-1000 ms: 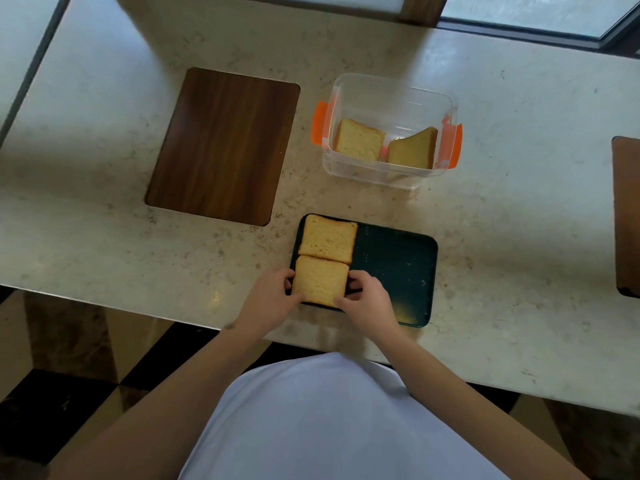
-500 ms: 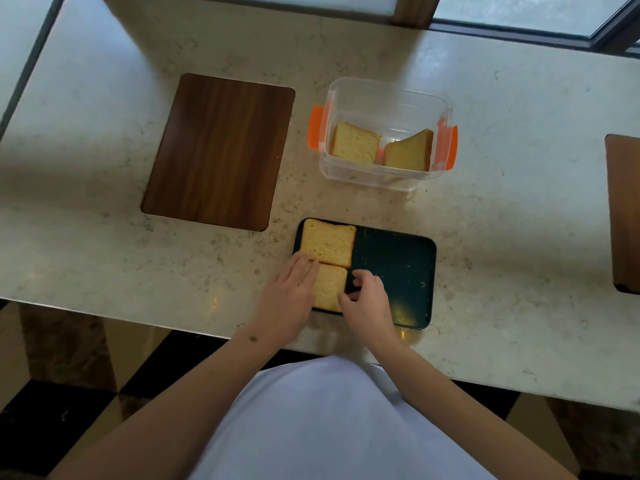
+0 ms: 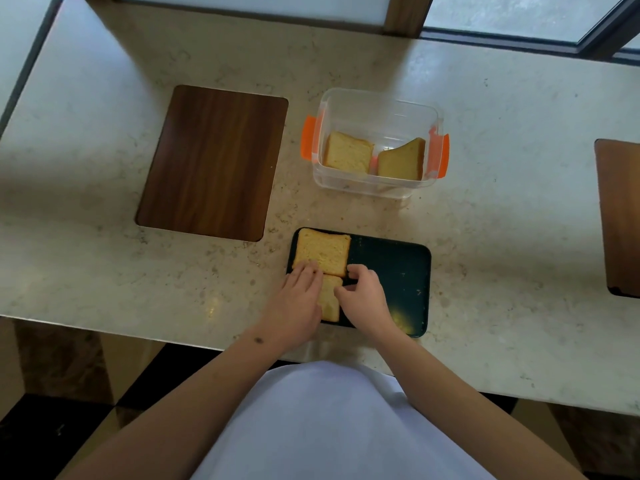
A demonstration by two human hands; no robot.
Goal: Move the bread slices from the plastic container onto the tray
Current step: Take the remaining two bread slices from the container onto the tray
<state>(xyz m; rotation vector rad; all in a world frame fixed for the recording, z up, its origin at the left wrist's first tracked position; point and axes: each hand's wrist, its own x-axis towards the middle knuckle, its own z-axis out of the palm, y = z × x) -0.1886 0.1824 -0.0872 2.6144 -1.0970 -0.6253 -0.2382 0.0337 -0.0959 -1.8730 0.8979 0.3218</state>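
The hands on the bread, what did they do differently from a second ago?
The left hand slid from the near slice's left edge up onto it, fingers now reaching the far slice. The right hand stayed at the near slice's right edge, its grip unclear. Both slices kept their places on the tray; two more are still in the plastic container.

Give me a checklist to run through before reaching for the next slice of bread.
1. Near slice flat on tray: cannot tell, hands cover it.
2. Left hand free: not ok, resting on the near slice.
3. Right hand free: not ok, touching the slice's edge.
4. Room on tray: ok, right half bare.
5. Slices left in container: ok, two.
6. Container open: ok, no lid on.
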